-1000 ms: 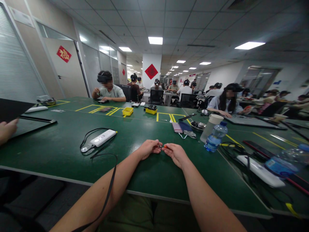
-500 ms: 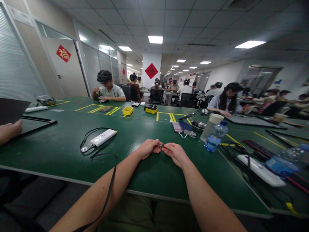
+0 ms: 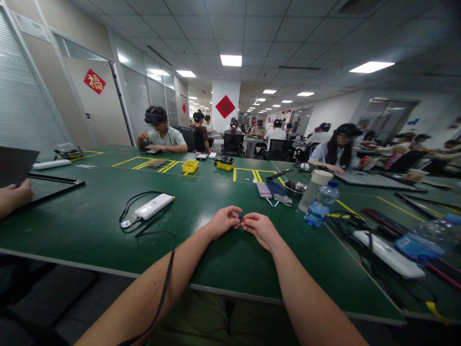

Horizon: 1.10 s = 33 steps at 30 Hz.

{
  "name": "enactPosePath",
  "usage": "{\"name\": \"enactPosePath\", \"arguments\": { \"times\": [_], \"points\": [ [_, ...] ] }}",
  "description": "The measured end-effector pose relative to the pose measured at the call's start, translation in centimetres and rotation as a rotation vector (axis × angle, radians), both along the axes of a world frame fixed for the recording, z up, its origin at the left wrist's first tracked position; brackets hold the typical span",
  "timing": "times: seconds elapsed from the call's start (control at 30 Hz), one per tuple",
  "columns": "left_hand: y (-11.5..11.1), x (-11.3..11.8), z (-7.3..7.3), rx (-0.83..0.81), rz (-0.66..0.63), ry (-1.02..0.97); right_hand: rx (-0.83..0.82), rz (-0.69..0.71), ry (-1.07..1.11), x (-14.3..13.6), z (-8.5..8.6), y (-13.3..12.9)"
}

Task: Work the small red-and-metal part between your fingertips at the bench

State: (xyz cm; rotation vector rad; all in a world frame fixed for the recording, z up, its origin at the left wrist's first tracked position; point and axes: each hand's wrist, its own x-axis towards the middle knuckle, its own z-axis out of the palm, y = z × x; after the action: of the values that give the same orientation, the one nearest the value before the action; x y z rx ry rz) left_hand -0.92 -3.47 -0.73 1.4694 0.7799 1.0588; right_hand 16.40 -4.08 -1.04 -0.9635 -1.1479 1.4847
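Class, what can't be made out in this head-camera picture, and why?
Head view:
Shape of the orange piece: too small, mostly covered by the right hand.
Whether the left hand holds anything: hidden by its fingers.
Dark panel: cut off by left edge.
Dark items in the metal bowl: too small.

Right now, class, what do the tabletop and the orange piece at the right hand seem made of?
Tabletop: perhaps laminate or rubber matting; smooth green with a sheen, since light reflects. Orange piece: possibly plastic, given its bright colour; too small to judge finish.
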Motion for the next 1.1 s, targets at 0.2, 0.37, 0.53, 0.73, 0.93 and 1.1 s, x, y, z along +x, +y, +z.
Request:
{"name": "enactPosePath", "arguments": {
  "times": [0.2, 0.37, 0.53, 0.73, 0.93, 1.1],
  "points": [
    [0.06, 0.03, -0.16, -0.025, 0.0, 0.01, 0.012, -0.001, -0.011, -0.03, -0.01, 0.05],
    [0.05, -0.04, -0.12, -0.068, -0.032, -0.002, 0.017, -0.018, -0.006, -0.06, 0.0, 0.09],
    [0.52, -0.23, -0.62, -0.037, -0.054, -0.016, 0.01, 0.001, -0.003, -0.06, 0.23, -0.09],
    [0.6, -0.18, -0.8, -0.082, -0.061, -0.024, -0.01, 0.016, 0.017, 0.07, 0.2, -0.07],
    [0.38, -0.13, -0.3, -0.121, -0.053, -0.1, -0.017, 0.056, 0.093, 0.2, 0.4, -0.1],
    [0.38, -0.1, -0.33, -0.106, -0.066, -0.137, -0.012, 0.096, 0.124, 0.24, 0.35, 0.0]
  ]
}}
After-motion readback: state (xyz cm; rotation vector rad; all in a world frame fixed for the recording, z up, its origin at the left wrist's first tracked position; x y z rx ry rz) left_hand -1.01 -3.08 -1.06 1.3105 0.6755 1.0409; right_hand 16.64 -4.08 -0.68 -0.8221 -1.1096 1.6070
